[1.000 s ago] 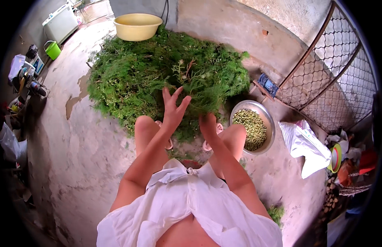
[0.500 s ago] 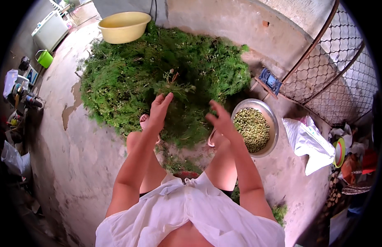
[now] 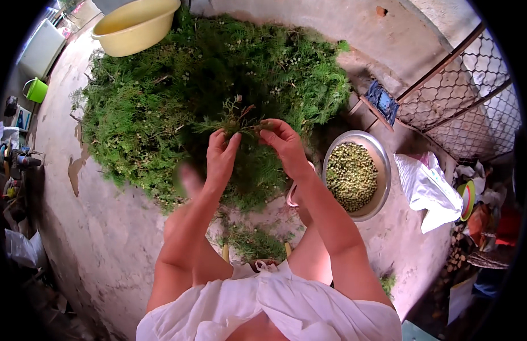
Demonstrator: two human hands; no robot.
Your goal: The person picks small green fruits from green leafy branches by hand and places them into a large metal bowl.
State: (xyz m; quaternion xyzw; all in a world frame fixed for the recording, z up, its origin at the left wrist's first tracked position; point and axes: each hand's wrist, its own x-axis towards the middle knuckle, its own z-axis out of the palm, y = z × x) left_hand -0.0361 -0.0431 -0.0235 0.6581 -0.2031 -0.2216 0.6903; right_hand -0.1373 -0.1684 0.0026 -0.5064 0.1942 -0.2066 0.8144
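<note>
Big green pile of cut branches (image 3: pixel 127 113) fills the floor up front, with a metal bowl (image 3: pixel 383 173) of small greenish seeds (image 3: pixel 350 179) off to its right. Both forearms reach forward, angling in so the hands nearly meet over the pile's near part. Left hand (image 3: pixel 220 156) has thumb and fingers pinched on a leafy sprig (image 3: pixel 232 118); right hand (image 3: pixel 287 146) is curled at its right side, can't tell if it's gripping. Half a second ago the right was near the bowl, fingers spread, away from the sprig.
</note>
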